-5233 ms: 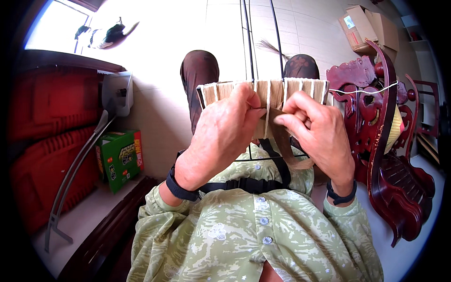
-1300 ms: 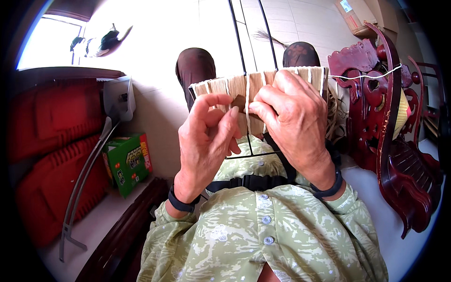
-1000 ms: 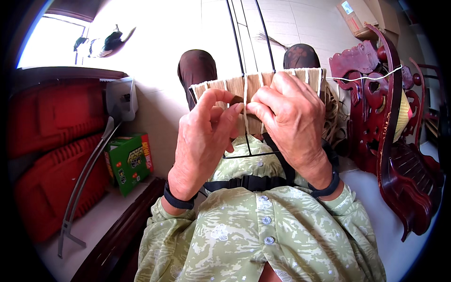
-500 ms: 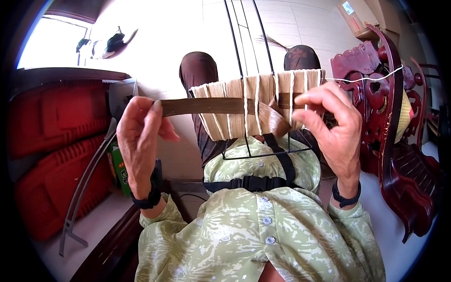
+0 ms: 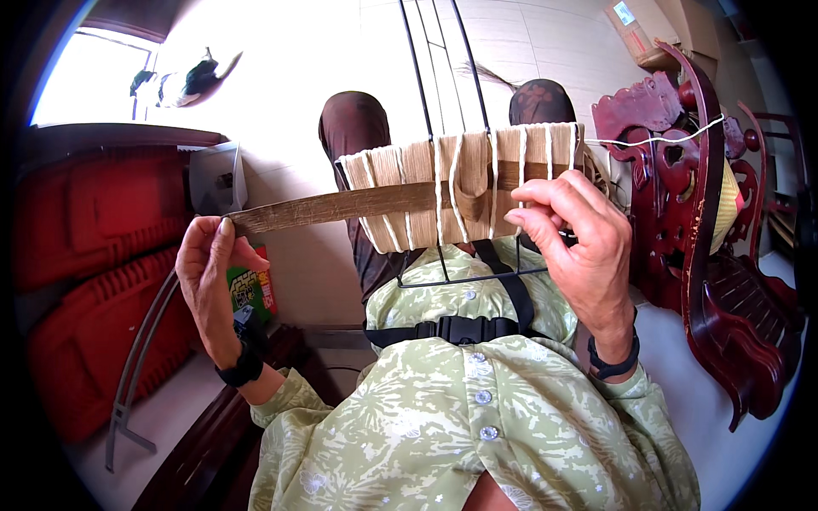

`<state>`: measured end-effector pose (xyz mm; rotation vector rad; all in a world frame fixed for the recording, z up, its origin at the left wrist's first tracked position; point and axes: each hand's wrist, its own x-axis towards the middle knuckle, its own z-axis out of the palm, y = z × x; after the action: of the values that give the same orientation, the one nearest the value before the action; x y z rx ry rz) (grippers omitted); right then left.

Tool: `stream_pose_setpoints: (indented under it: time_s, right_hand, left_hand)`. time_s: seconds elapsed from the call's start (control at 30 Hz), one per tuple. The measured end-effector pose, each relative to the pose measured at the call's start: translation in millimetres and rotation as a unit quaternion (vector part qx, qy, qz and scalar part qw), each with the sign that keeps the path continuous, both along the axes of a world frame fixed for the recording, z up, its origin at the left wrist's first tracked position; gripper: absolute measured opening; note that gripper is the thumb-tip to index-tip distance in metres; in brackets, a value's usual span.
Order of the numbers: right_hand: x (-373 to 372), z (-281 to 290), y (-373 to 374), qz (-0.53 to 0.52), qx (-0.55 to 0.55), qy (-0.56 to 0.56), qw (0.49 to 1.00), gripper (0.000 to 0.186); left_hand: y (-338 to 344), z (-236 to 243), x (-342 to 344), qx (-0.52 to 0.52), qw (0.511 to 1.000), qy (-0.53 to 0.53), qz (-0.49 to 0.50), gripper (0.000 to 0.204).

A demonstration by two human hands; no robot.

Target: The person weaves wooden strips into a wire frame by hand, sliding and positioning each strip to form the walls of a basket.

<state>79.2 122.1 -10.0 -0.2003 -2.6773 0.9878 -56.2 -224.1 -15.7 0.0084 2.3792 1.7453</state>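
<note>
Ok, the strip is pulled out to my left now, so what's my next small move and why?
Probably draw the brown strip a little further left with the left hand, while the right hand steadies the woven panel. The strip still bulges loosely between the white cords.

Place: room of a home, used for handcraft.
Floor: pale glazed tiles (image 5: 545, 43).
Furniture: carved dark-red wooden chair (image 5: 699, 221) at the person's right; red cushioned seat (image 5: 77, 281) at the left.
Light: bright window (image 5: 85, 85), upper left.
Craft signs: small wire frame (image 5: 443, 204) wound with pale strips and white cord.
Clutter: cardboard boxes (image 5: 635, 30) by the far wall; green carton (image 5: 251, 289) on the floor.
</note>
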Motion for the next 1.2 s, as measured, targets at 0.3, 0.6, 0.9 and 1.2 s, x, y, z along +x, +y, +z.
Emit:
stream_pose_setpoints:
  time_s: [0.3, 0.6, 0.9, 1.2]
  right_hand:
    - [-12, 7, -12, 0.014, -0.010, 0.043, 0.999, 0.011]
    - [-28, 5, -43, 0.128, 0.008, 0.170, 0.977, 0.037]
    - [-33, 33, -89, 0.412, -0.328, 0.101, 0.844, 0.049]
    - [-20, 25, -37, 0.357, -0.435, 0.048, 0.825, 0.033]
  left_hand:
    - [-31, -3, 8, -0.106, 0.991, 0.060, 0.060, 0.015]
    - [-3, 64, 68, 0.089, 0.992, -0.041, -0.078, 0.014]
    - [39, 94, 32, 0.246, 0.825, 0.161, -0.482, 0.012]
    - [68, 40, 45, 0.235, 0.920, -0.147, -0.277, 0.023]
